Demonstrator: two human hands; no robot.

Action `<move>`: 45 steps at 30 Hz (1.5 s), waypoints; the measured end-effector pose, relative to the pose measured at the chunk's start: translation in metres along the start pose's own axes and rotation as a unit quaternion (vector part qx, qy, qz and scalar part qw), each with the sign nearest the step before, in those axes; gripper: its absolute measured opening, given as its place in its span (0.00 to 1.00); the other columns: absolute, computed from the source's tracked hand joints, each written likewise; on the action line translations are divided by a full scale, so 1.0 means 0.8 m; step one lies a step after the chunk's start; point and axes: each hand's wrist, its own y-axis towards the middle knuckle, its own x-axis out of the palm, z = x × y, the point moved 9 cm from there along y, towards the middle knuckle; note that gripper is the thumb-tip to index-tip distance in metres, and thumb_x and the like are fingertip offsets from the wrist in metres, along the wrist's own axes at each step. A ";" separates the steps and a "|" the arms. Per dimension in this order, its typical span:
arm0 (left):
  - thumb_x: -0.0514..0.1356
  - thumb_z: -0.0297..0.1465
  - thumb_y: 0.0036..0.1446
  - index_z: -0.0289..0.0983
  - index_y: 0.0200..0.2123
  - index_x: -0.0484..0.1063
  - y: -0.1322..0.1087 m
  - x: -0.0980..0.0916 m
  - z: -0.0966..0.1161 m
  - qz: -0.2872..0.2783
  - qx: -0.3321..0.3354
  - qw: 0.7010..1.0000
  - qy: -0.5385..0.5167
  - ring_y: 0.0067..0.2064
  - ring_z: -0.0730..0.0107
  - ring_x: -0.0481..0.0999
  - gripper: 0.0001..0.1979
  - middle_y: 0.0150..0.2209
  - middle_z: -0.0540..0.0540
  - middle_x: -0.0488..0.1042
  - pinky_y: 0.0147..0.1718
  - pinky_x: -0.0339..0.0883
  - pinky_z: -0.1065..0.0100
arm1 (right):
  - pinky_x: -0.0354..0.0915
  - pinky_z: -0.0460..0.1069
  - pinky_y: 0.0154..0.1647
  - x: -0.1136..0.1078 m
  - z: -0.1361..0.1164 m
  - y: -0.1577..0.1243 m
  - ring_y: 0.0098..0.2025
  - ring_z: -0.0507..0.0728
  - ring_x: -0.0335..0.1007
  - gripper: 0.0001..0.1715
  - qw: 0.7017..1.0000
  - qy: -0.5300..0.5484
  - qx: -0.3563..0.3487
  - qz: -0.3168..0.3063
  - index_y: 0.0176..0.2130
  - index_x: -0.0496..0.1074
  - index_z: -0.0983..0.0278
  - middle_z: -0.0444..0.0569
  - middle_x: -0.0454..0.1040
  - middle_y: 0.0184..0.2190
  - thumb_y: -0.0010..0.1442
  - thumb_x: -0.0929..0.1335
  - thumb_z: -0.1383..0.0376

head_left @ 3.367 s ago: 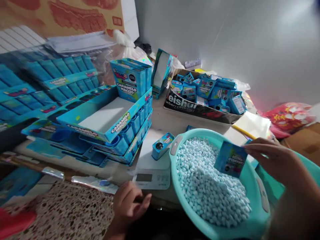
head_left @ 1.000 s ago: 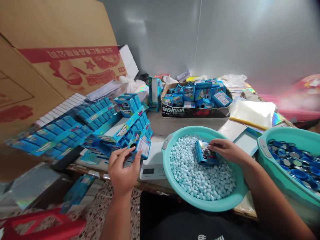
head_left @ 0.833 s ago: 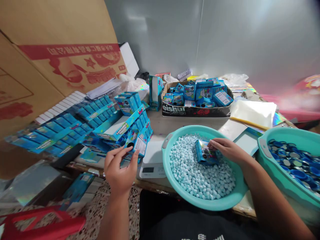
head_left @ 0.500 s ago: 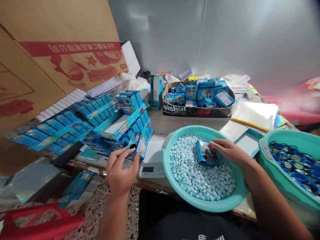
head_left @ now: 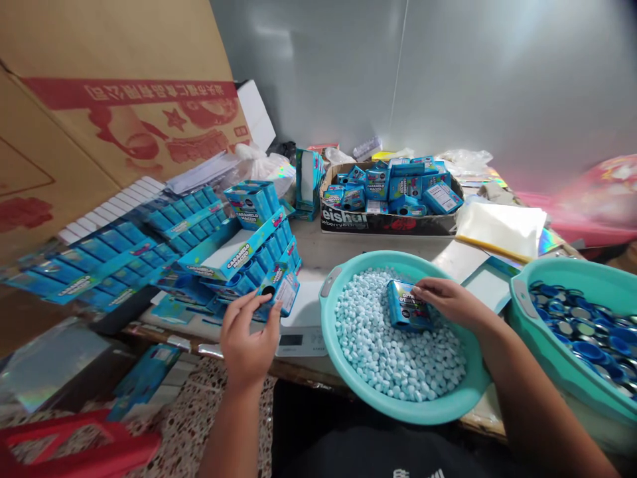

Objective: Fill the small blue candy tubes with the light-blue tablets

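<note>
Large printed carton [head_left: 144, 126], grey wall [head_left: 448, 79]

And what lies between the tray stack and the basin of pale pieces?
Head view: a white scale; the blue box in the left hand overlaps its edge.

A shiny grey wall [head_left: 338, 79] backs the room, above speckled floor [head_left: 192, 415].

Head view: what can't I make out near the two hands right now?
In the head view:
Right-hand box: one end covered by the right hand.
Left-hand box: near end partly covered by the left hand; walls hide any contents.
Scale display: too small to read.
Right-side basin: cut off by the picture's right edge.
</note>
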 end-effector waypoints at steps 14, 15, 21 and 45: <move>0.65 0.27 0.57 0.36 0.42 0.73 -0.008 0.028 0.057 -0.021 0.023 0.998 -0.046 0.54 0.56 0.74 0.09 0.50 0.37 0.73 0.53 0.71 0.55 | 0.58 0.62 0.67 0.005 -0.022 -0.008 0.66 0.68 0.57 0.40 0.996 -0.063 -0.053 -0.022 0.58 0.70 0.56 0.55 0.60 0.63 0.51 0.74 0.43; 0.64 0.25 0.58 0.37 0.41 0.72 -0.004 0.028 0.081 -0.034 0.037 0.995 -0.083 0.52 0.60 0.75 0.08 0.48 0.40 0.73 0.52 0.71 0.57 | 0.54 0.62 0.69 0.012 -0.019 -0.009 0.68 0.69 0.53 0.46 0.995 -0.071 -0.046 -0.050 0.61 0.67 0.55 0.55 0.56 0.66 0.48 0.76 0.44; 0.60 0.29 0.62 0.40 0.51 0.70 -0.029 0.102 0.223 -0.299 0.077 0.898 -0.313 0.60 0.64 0.68 0.14 0.55 0.42 0.70 0.62 0.64 0.60 | 0.57 0.60 0.68 0.028 -0.006 -0.013 0.67 0.68 0.56 0.49 0.991 -0.055 -0.064 -0.100 0.66 0.58 0.56 0.56 0.58 0.65 0.53 0.74 0.45; 0.64 0.40 0.57 0.37 0.42 0.74 -0.092 0.173 0.217 -0.542 0.081 0.819 -0.172 0.47 0.54 0.72 0.14 0.42 0.43 0.74 0.47 0.70 0.54 | 0.61 0.60 0.66 -0.007 -0.018 -0.010 0.64 0.68 0.61 0.42 0.995 -0.046 -0.074 0.042 0.61 0.66 0.57 0.53 0.66 0.61 0.55 0.73 0.43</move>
